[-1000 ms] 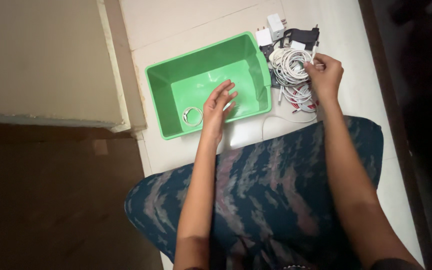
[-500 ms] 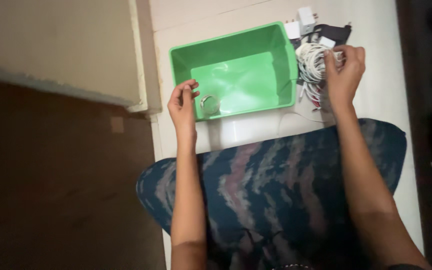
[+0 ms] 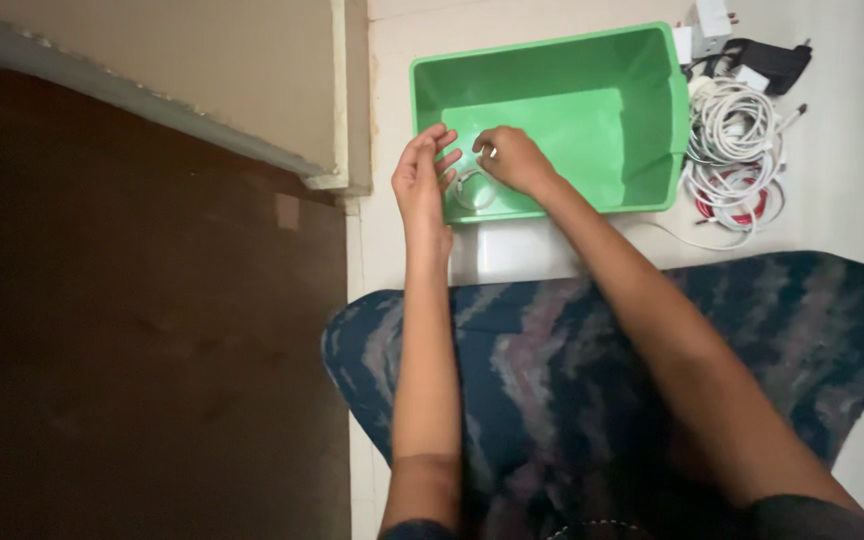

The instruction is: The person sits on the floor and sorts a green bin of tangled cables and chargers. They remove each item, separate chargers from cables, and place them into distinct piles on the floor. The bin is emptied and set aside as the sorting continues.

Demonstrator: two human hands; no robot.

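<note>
Rectangular green plastic tub (image 3: 592,60), smooth and glossy inside, sits on pale tiled floor (image 3: 852,180). Small coiled white cable (image 3: 474,190) lies in the tub's near-left corner, on the bottom.

Left hand (image 3: 422,180) at the tub's near-left rim, fingers straight and slightly spread, palm turned inward just beside the coil; holds nothing that shows.

Right hand (image 3: 514,160) inside the tub, fingers curled down with tips pinched at the top of the coil; the grip itself is too blurred to confirm.

Just right of the tub, on the floor: loose tangle of white round cables (image 3: 737,130) over a red cable loop (image 3: 737,212). Behind them, boxy white plug adapters (image 3: 712,18) and a black matte charger block (image 3: 777,58). One thin white lead (image 3: 697,240) trails toward patterned dark fabric over the person's lap (image 3: 592,370).
</note>
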